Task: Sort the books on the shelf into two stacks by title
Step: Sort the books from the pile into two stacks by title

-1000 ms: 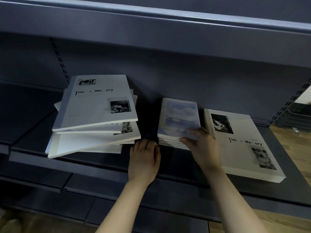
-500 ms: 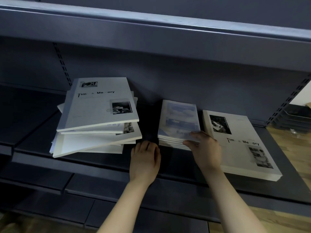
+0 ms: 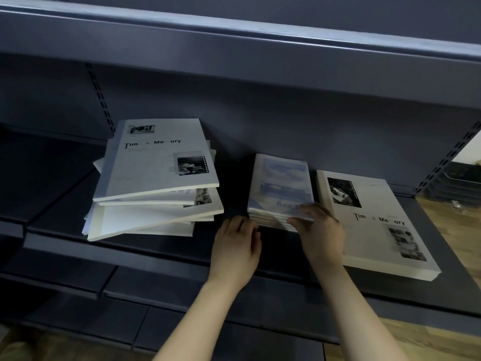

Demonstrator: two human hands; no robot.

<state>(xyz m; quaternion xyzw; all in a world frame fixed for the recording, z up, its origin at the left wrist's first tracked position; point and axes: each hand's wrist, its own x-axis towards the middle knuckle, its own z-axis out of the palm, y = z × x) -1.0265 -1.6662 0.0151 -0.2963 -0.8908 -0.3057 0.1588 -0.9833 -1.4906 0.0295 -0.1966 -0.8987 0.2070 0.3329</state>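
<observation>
Two bare forearms reached in over the front edge of the dark grey shelf (image 3: 161, 259). Nearest, the left hand (image 3: 235, 247) lay palm down by that edge, its fingers bent and close together, the tips right at the near left corner of the stack of small blue-covered books (image 3: 282, 186). Whether they actually touched it could not be told. The right hand (image 3: 321, 231) was at the stack's near right corner, pinching the top book (image 3: 279, 169) there: its fingers (image 3: 308, 208) were curled over the cover and the thumb pressed against the front edge below.

Just to the right of that stack, almost touching it, a larger white "Time & Memory" book (image 3: 369, 230) lay flat, its near corner close to the shelf's front edge. Well to the left, across a gap of bare shelf, sat an untidy pile of books (image 3: 153, 212), fanned out at different angles, topped by another "Time & Memory" copy (image 3: 156, 162). Behind them stood the back panel (image 3: 286, 113), with an upper shelf (image 3: 234, 45) overhead.
</observation>
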